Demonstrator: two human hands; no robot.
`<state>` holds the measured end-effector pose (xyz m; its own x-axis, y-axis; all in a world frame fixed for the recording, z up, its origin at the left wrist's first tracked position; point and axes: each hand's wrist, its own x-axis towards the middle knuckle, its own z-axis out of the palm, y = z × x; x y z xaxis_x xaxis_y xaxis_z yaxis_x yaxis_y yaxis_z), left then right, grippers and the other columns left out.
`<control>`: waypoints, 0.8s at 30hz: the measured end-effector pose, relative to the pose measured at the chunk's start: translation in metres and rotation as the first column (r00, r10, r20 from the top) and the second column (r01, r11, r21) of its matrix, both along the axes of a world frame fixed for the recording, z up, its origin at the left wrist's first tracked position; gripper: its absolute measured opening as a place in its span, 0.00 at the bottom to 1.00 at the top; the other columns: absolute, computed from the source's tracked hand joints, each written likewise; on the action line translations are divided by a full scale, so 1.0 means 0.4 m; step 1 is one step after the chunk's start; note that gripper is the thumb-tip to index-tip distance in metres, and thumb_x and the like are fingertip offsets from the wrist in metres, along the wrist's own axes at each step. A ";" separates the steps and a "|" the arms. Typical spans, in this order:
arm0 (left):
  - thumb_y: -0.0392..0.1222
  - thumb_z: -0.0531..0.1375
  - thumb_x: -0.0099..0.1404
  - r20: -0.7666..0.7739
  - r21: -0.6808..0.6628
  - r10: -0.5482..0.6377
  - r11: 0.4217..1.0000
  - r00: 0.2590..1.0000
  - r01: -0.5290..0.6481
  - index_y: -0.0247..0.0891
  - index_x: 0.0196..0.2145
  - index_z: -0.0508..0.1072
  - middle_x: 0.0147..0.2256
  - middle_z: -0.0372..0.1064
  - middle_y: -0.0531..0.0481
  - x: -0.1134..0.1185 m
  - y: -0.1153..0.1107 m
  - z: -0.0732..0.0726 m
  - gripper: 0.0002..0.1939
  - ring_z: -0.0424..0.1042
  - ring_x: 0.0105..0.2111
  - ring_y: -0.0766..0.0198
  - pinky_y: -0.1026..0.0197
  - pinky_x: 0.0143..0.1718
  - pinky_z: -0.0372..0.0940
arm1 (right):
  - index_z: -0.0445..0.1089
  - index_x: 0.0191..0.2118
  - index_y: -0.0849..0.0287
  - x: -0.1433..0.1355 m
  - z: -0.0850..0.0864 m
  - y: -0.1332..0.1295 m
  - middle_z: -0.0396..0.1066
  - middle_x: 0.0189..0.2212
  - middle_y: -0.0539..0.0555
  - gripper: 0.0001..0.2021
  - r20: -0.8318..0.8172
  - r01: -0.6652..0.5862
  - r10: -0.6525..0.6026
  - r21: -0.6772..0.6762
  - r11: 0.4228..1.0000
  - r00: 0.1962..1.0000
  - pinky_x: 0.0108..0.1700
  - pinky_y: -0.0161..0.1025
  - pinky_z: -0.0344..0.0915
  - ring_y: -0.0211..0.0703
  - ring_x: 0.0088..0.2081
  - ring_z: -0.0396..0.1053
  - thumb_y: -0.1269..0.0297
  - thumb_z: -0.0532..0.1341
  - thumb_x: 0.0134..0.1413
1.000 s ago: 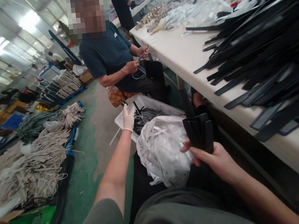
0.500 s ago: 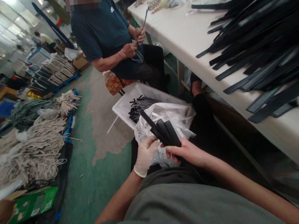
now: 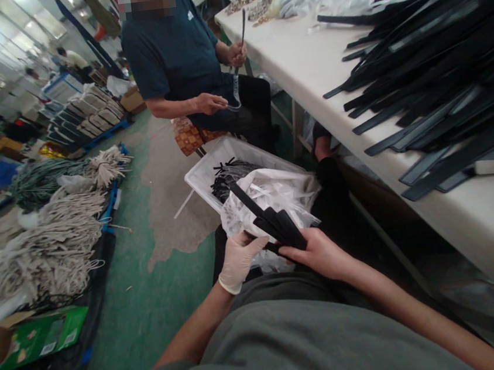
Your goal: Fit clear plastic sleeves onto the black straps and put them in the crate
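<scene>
Forearms (image 3: 391, 292) angled inward, right hand (image 3: 322, 252) clasps black straps (image 3: 281, 227), gloved left hand (image 3: 237, 261) pinching one.

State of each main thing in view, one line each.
Left grip: gloved, closed on a dark strip
Right grip: bare, closed around black strips
Black strips: bunched, one jutting farthest
White crate: open-topped, thin strips inside
White plastic bag: open, stuffed with pale scraps
Black straps: heaped on the table
Beige cords: heaped, loose ends spread
Co-worker's strip: held up, near vertical
</scene>
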<state>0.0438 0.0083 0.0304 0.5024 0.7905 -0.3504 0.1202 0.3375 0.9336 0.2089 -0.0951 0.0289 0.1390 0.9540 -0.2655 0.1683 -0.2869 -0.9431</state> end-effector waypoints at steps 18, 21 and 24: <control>0.49 0.62 0.61 -0.525 0.506 -0.164 0.729 0.835 0.461 0.37 0.30 0.77 0.31 0.75 0.50 0.025 0.093 -0.163 0.12 0.71 0.34 0.63 0.61 0.41 0.64 | 0.68 0.26 0.58 0.184 0.033 -0.091 0.63 0.16 0.49 0.11 -0.528 0.522 -0.449 -0.011 0.853 0.721 0.20 0.35 0.54 0.35 0.18 0.58 0.58 0.67 0.45; 0.54 0.65 0.58 -0.576 0.575 -0.229 0.570 0.785 0.587 0.38 0.36 0.76 0.35 0.75 0.48 0.065 0.074 -0.174 0.16 0.71 0.36 0.62 0.61 0.43 0.63 | 0.66 0.26 0.59 0.170 0.030 -0.086 0.62 0.16 0.48 0.12 -0.580 0.457 -0.389 -0.033 0.889 0.715 0.20 0.35 0.51 0.35 0.18 0.57 0.56 0.67 0.46; 0.60 0.64 0.56 -0.652 0.582 -0.042 0.613 0.757 0.535 0.37 0.40 0.74 0.35 0.72 0.47 0.086 0.104 -0.182 0.24 0.70 0.35 0.61 0.60 0.40 0.62 | 0.66 0.27 0.59 0.148 0.016 -0.085 0.62 0.16 0.48 0.13 -0.589 0.417 -0.355 -0.034 0.908 0.726 0.20 0.35 0.51 0.35 0.18 0.57 0.56 0.67 0.47</control>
